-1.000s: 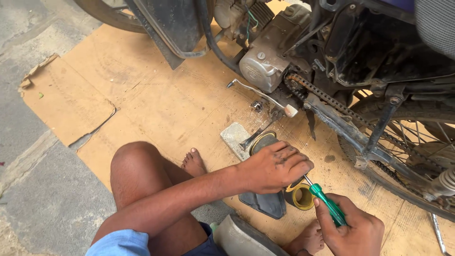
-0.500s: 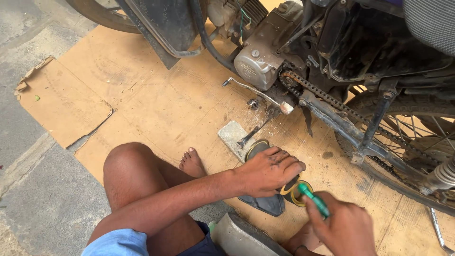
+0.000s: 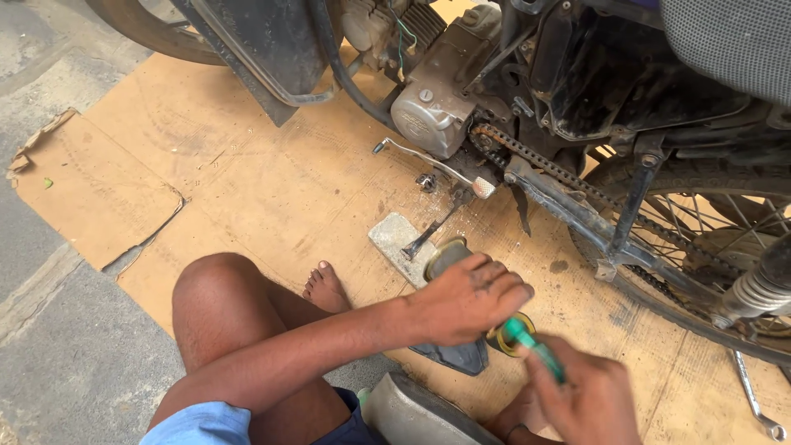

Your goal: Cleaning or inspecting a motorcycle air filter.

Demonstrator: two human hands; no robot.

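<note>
1. The left hand (image 3: pixel 468 298) lies palm down, fingers curled over a round metal part (image 3: pixel 446 255) on the cardboard (image 3: pixel 247 189), gripping it; only the part's far rim shows beyond the knuckles.
2. The right hand (image 3: pixel 587 402) is clenched around a green-handled screwdriver (image 3: pixel 534 349), which slants up toward the left hand.
3. The screwdriver's tip is hidden under the left hand's fingers, just beside a yellow ring (image 3: pixel 504 339) that peeks out between the two hands.
4. A dark flat piece (image 3: pixel 453 357) lies under the left wrist.
5. The motorcycle (image 3: pixel 527 91) stands just beyond, its chain (image 3: pixel 535 161) and kickstand above the hands.
6. A spanner (image 3: pixel 754 395) lies on the cardboard at the right, well apart from the hands.
</note>
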